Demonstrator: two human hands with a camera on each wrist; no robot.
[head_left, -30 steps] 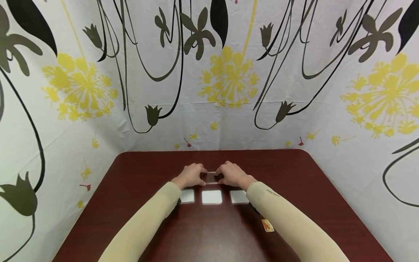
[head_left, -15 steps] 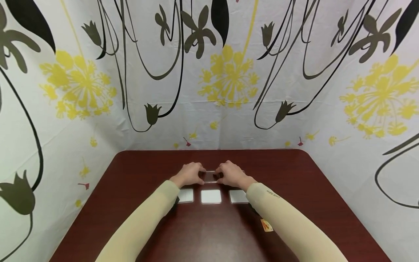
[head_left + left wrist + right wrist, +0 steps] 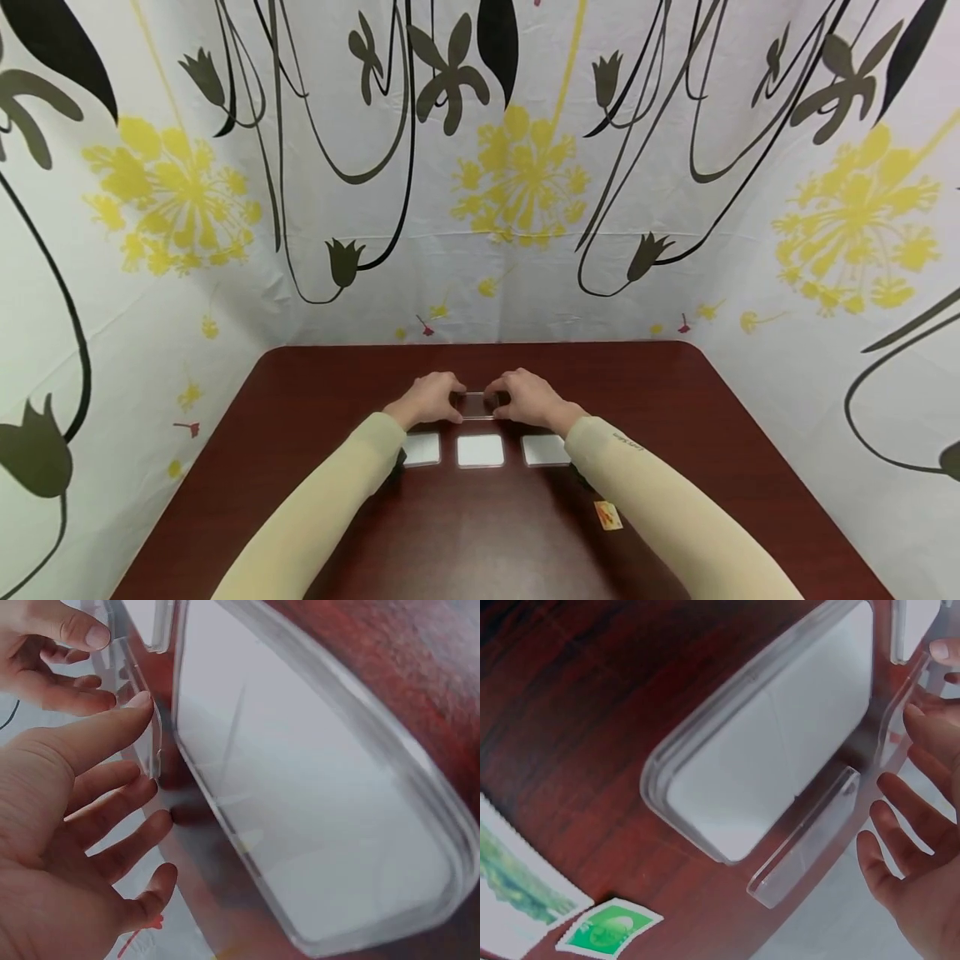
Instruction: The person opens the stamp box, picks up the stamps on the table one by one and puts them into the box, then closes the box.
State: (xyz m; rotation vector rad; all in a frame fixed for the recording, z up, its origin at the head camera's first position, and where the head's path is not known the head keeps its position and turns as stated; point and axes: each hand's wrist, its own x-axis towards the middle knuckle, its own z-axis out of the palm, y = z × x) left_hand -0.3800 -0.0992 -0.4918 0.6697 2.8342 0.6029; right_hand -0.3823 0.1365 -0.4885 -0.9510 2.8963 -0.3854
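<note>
At the far side of the table, my left hand (image 3: 429, 398) and right hand (image 3: 528, 398) hold a flat clear plastic case (image 3: 475, 406) by its two ends. In the left wrist view the left thumb lies along the near edge of the clear case (image 3: 139, 682), with fingertips on its other side. The right wrist view shows the right thumb and fingers curved about the case's other end (image 3: 904, 720). In front of the hands lie a left white-faced case (image 3: 422, 450), a middle white-faced case (image 3: 480, 451) and a right white-faced case (image 3: 544, 451).
Behind the right case lies a narrow clear plastic lid (image 3: 806, 840). A green stamp (image 3: 609, 928) and a larger landscape stamp (image 3: 510, 885) lie on the dark red table (image 3: 480, 533). An orange-yellow stamp (image 3: 608, 515) shows by the right sleeve. A patterned curtain (image 3: 420, 308) surrounds the table.
</note>
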